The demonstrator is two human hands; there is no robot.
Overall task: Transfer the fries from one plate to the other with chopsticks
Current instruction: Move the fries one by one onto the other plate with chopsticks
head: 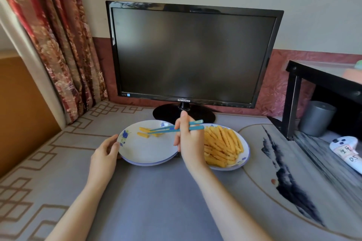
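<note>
Forearms reach in from the lower edge over the grey table (156, 191). The left hand (105, 152), fingers curled, grips the near-left rim of the left plate (147, 150). The right hand (189, 143), raised between the plates, grasps teal chopsticks (168, 130). Their long axis runs nearly level, left to right, with the tips pointing left among the few fries (144, 134) on the left plate. The right plate (247, 155) holds the fries pile (221, 146). A dark monitor (192, 55) stands behind.
</note>
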